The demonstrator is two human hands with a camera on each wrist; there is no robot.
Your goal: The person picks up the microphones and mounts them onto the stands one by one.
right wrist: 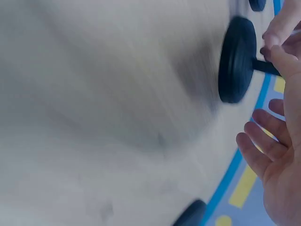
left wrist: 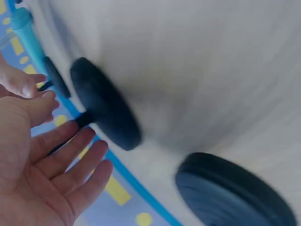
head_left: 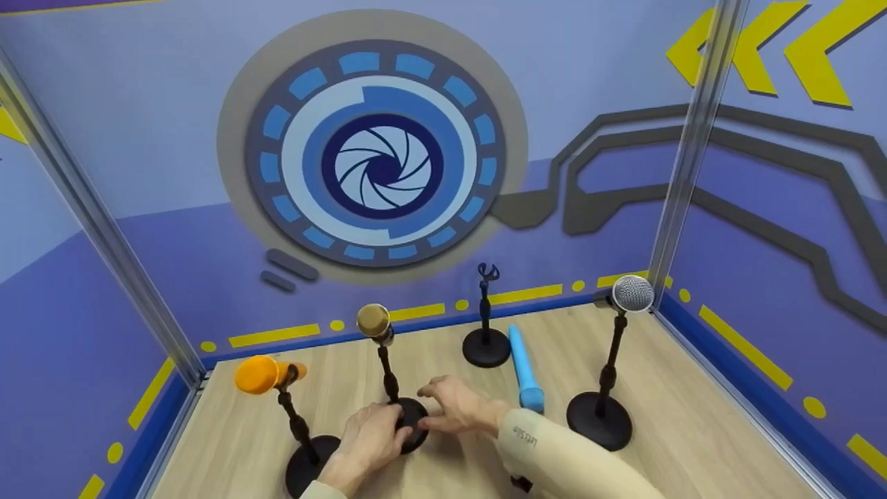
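Note:
A gold-headed microphone (head_left: 374, 321) stands tilted on a black desk stand whose round base (head_left: 414, 412) lies between my two hands. My left hand (head_left: 371, 433) is at the base's left side, fingers loosely extended near the stand's pole. From the other side my right hand (head_left: 461, 407) reaches toward the same base, its fingers spread and slightly bent. Both wrist views show this base, in the left one as a dark disc (left wrist: 106, 103), with neither hand gripping it. Whether a fingertip touches the pole, I cannot tell.
An orange microphone (head_left: 256, 374) sits on a stand at the left, a silver-headed microphone (head_left: 632, 294) on one at the right. Behind, a stand (head_left: 486, 348) has a bare clip. Beside it a blue microphone (head_left: 524, 367) lies on the wooden table (head_left: 665, 388). Printed panels (head_left: 173, 263) enclose the table.

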